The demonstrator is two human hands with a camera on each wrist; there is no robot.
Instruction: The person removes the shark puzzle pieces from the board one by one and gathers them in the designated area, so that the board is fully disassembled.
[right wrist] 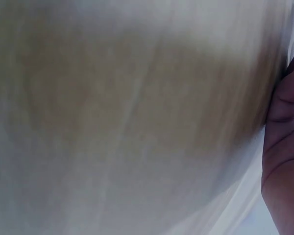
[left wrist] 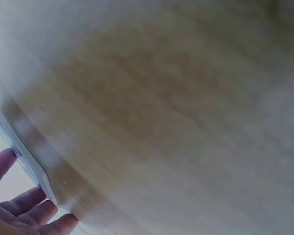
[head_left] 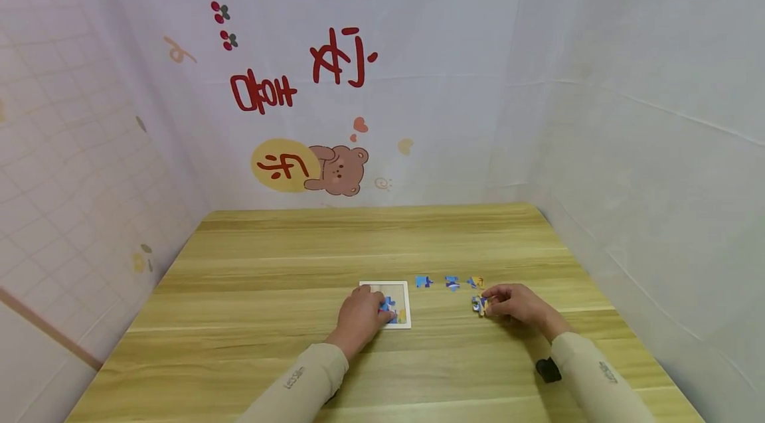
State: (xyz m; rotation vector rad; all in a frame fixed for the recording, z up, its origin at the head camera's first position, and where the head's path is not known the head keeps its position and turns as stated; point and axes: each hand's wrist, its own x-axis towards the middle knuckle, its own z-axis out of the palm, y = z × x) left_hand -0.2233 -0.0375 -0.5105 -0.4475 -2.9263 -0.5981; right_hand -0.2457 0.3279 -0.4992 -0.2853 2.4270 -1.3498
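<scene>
A white square puzzle tray (head_left: 409, 307) lies on the table with several joined blue and yellow pieces (head_left: 390, 307) inside it. My left hand (head_left: 361, 313) rests over the tray's left side, partly covering it, fingertips on the tray and pieces. In the left wrist view its spread fingers (left wrist: 23, 201) reach the tray's edge (left wrist: 36, 169). To the right, my right hand (head_left: 518, 304) pinches a blue, white and yellow puzzle piece (head_left: 477, 305) by its right side, low over the table. The right wrist view shows curled fingers (right wrist: 286, 100), with the piece out of clear sight.
Beyond the right hand lie a blue puzzle piece (head_left: 423, 281), another blue and white piece (head_left: 451, 283) and a yellow one (head_left: 475, 281) in a row. A small black object (head_left: 548, 370) sits by the right sleeve. White curtains (head_left: 651, 164) enclose the wooden table (head_left: 269, 257).
</scene>
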